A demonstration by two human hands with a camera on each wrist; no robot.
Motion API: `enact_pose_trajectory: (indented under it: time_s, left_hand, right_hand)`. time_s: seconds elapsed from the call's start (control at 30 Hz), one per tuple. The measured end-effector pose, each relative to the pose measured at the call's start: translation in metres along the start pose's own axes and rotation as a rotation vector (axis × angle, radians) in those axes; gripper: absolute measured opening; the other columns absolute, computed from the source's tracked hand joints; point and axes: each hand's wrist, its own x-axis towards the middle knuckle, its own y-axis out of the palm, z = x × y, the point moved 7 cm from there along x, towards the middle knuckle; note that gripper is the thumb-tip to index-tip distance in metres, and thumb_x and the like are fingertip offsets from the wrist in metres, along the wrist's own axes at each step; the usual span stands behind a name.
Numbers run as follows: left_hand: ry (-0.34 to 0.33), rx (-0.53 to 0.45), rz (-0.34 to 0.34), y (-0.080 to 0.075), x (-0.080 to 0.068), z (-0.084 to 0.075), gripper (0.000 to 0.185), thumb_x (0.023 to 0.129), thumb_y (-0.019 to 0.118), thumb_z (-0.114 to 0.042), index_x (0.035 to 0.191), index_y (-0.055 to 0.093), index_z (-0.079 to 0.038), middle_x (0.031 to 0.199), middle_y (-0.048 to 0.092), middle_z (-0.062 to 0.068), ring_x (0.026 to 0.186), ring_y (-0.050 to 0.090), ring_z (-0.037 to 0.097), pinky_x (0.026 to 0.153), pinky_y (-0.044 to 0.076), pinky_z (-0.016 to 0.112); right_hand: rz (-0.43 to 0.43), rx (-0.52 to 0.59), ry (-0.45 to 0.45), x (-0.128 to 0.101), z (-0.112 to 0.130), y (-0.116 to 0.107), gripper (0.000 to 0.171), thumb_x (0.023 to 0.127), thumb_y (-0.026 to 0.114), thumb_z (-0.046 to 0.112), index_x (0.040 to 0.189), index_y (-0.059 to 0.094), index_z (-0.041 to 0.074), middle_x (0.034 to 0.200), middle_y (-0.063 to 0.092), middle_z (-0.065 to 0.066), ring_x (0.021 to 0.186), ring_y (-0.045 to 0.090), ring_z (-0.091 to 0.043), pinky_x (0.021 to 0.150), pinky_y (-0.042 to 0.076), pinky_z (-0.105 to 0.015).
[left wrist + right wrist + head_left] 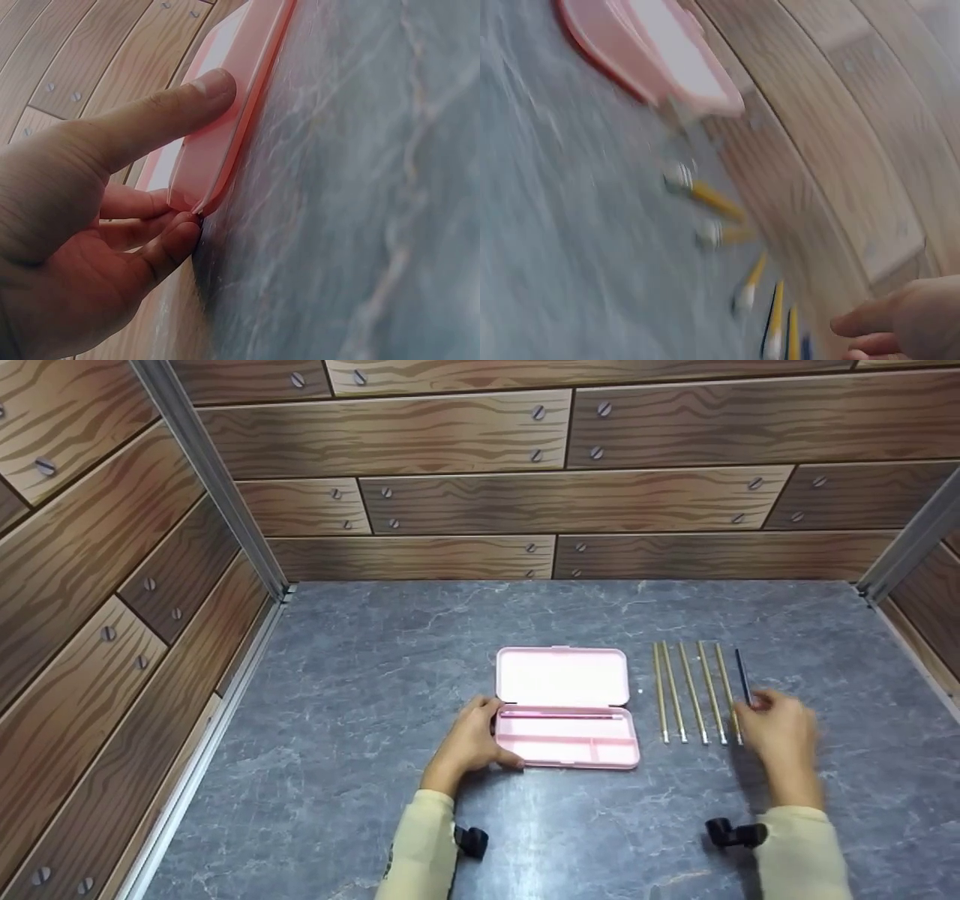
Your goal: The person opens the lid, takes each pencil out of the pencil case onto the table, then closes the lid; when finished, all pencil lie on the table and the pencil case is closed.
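Observation:
A pink pencil case [568,739] lies with its lid [562,676] folded back. A pink pencil [559,715] lies in its long rear compartment. My left hand [471,739] grips the case's left end, thumb on the front wall and fingers round the side; the left wrist view shows the thumb [217,84] pressed to the wall. To the right, my right hand [780,727] is over the lower end of a dark blue pencil [742,671], hiding that part. In the right wrist view its fingertips [846,324] show just beside the blue pencil [806,346].
Several gold pencils [691,690] lie side by side between the case and the blue pencil, white eraser ends toward me. The grey marbled tabletop [360,675] is bounded by wood-patterned walls [457,502] at the back and sides. A small white speck lies right of the lid.

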Motion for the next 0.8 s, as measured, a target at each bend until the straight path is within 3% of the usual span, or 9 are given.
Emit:
enact_pose_trajectory:
  time_s: [0.1, 0.23, 0.4, 0.53, 0.7, 0.8]
  left_hand:
    - [-0.002, 0.002, -0.002, -0.001, 0.000, 0.000, 0.090, 0.045, 0.094, -0.033, 0.125, 0.058, -0.012, 0.120, 0.054, 0.003, 0.112, 0.052, 0.022, 0.101, 0.043, 0.036]
    - [0.008, 0.002, -0.002, -0.001, 0.000, 0.000, 0.090, 0.045, 0.094, -0.033, 0.124, 0.058, -0.011, 0.120, 0.053, 0.003, 0.111, 0.052, 0.022, 0.101, 0.043, 0.036]
    - [0.006, 0.002, -0.007, 0.000, 0.000, 0.000, 0.088, 0.045, 0.094, -0.033, 0.123, 0.059, -0.011, 0.118, 0.054, 0.002, 0.110, 0.053, 0.021, 0.101, 0.043, 0.036]
    - [0.006, -0.007, -0.008, 0.000, -0.001, 0.000, 0.087, 0.045, 0.094, -0.031, 0.122, 0.060, -0.011, 0.118, 0.054, 0.001, 0.110, 0.053, 0.021, 0.101, 0.044, 0.035]
    - [0.011, -0.003, -0.002, -0.001, 0.000, -0.001, 0.089, 0.045, 0.094, -0.032, 0.124, 0.059, -0.012, 0.120, 0.053, 0.002, 0.111, 0.052, 0.021, 0.101, 0.043, 0.035]
    - [0.011, 0.006, 0.007, 0.000, 0.000, -0.001, 0.090, 0.046, 0.094, -0.034, 0.126, 0.058, -0.013, 0.121, 0.053, 0.003, 0.111, 0.052, 0.022, 0.100, 0.043, 0.035]
  right_hand:
    - [-0.006, 0.065, -0.224, -0.008, 0.042, 0.011, 0.030, 0.080, 0.069, 0.010, 0.107, 0.067, -0.002, 0.089, 0.070, -0.020, 0.078, 0.065, -0.031, 0.072, 0.051, -0.039]
    - [0.146, 0.198, -0.541, -0.030, 0.091, 0.040, 0.025, 0.073, 0.074, 0.000, 0.098, 0.071, -0.001, 0.083, 0.069, -0.011, 0.074, 0.060, -0.011, 0.068, 0.052, -0.024]
    - [0.312, 0.260, -0.807, -0.060, 0.127, 0.069, 0.028, 0.073, 0.076, 0.002, 0.100, 0.071, 0.004, 0.092, 0.070, -0.007, 0.082, 0.064, -0.018, 0.075, 0.055, -0.033]
    - [0.375, 0.208, -0.870, -0.075, 0.139, 0.082, 0.033, 0.076, 0.075, 0.006, 0.108, 0.069, 0.004, 0.103, 0.069, -0.008, 0.094, 0.065, -0.025, 0.084, 0.052, -0.041]
    - [0.385, 0.088, -0.868, -0.083, 0.143, 0.091, 0.040, 0.079, 0.071, 0.009, 0.118, 0.064, 0.001, 0.113, 0.064, -0.013, 0.106, 0.058, -0.030, 0.094, 0.046, -0.046]
    - [0.385, 0.047, -0.848, -0.085, 0.144, 0.094, 0.044, 0.080, 0.070, 0.011, 0.122, 0.061, 0.001, 0.111, 0.063, -0.011, 0.106, 0.054, -0.028, 0.094, 0.044, -0.046]
